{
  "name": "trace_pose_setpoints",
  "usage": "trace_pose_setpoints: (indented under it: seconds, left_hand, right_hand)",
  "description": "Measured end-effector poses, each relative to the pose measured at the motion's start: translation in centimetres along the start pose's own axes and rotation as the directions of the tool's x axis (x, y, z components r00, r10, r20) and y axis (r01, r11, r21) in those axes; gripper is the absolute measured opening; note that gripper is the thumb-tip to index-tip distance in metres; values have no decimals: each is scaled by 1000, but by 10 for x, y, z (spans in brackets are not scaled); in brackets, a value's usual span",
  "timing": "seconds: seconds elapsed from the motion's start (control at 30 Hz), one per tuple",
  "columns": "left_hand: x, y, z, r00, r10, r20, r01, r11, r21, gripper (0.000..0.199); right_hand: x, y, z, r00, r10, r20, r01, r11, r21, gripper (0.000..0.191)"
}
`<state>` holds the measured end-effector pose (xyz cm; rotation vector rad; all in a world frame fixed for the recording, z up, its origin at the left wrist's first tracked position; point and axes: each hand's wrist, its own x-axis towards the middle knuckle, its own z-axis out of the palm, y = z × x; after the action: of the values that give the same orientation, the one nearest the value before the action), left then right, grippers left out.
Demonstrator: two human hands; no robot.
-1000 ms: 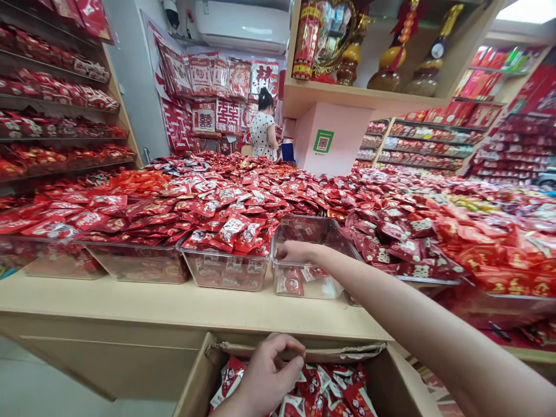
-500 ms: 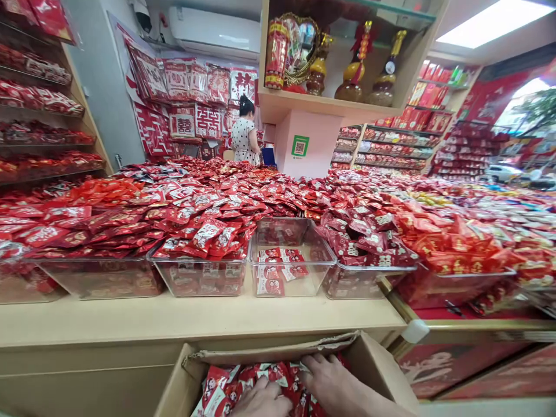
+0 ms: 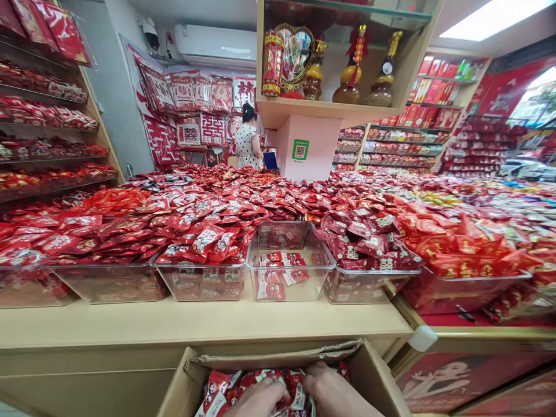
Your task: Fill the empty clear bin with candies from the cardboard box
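Low in the head view, an open cardboard box (image 3: pixel 182 382) holds small red-and-white snack packets (image 3: pixel 217 389). Both of my hands reach into it from below. My left hand (image 3: pixel 260 398) has its fingers curled down on packets near the middle of the box. Just to its right, my right hand (image 3: pixel 330 392) bends its fingers around packets by the far wall. The fingertips of both hands are partly hidden among the wrappers. On the counter beyond the box stands a clear plastic bin (image 3: pixel 290 284) with several similar packets lying flat on its bottom.
Heaped bins flank it: red packets (image 3: pixel 204 243) on the left, dark red ones (image 3: pixel 369 237) on the right. The pale counter (image 3: pixel 208 324) runs behind the box. A white corner guard (image 3: pixel 423 338) juts out at right. Another person (image 3: pixel 249 142) stands far back.
The view has tilted slightly. My right hand's fingers have curled in more, and my left hand's fingers have drawn together over the packets. Both hands remain inside the box.
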<state>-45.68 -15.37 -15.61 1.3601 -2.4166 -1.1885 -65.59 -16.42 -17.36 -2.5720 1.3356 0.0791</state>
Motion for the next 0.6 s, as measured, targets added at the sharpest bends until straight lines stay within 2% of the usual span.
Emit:
trace_pose_setpoints:
  seconds: [0.07, 0.13, 0.2, 0.27, 0.33, 0.37, 0.43, 0.5, 0.53, 0.6]
  left_hand:
    - [3, 6, -6, 999, 3, -48, -4, 1000, -18, 30]
    - [3, 13, -13, 991, 1, -137, -19, 991, -133, 36]
    - [0, 21, -22, 981, -40, -191, -13, 963, -269, 41]
    - [-5, 28, -29, 974, -87, -209, 18, 950, -313, 39]
    - [-10, 34, -34, 976, -95, -197, 33, 955, -296, 34]
    - [-12, 36, -35, 979, -77, -190, 18, 956, -293, 36]
    - [-13, 38, -34, 987, -6, -158, -51, 934, -353, 53]
    - [-11, 39, -30, 986, 60, -155, -129, 864, -486, 57]
    - [-9, 39, -27, 983, 77, -166, -158, 819, -552, 53]
    - [-6, 40, -23, 981, 79, -176, -176, 742, -647, 44]
  right_hand:
    - [-3, 0, -3, 996, -28, -80, 34, 997, 74, 34]
    - [-8, -1, -9, 981, -31, -189, 70, 977, 200, 34]
    - [-13, -5, -16, 959, -1, -284, 109, 925, 363, 34]
    - [-16, -9, -25, 936, 69, -345, 134, 837, 531, 31]
    - [-17, -15, -36, 911, 186, -369, 147, 688, 710, 27]
    - [-16, -18, -41, 899, 258, -353, 150, 577, 803, 24]
    - [-14, -25, -50, 883, 371, -289, 180, 301, 937, 13]
    - [-10, -33, -54, 871, 427, -242, 229, 82, 970, 6]
    - [-8, -37, -54, 864, 443, -239, 254, 27, 967, 8]
    - [-6, -43, -51, 842, 471, -263, 301, -5, 954, 14]
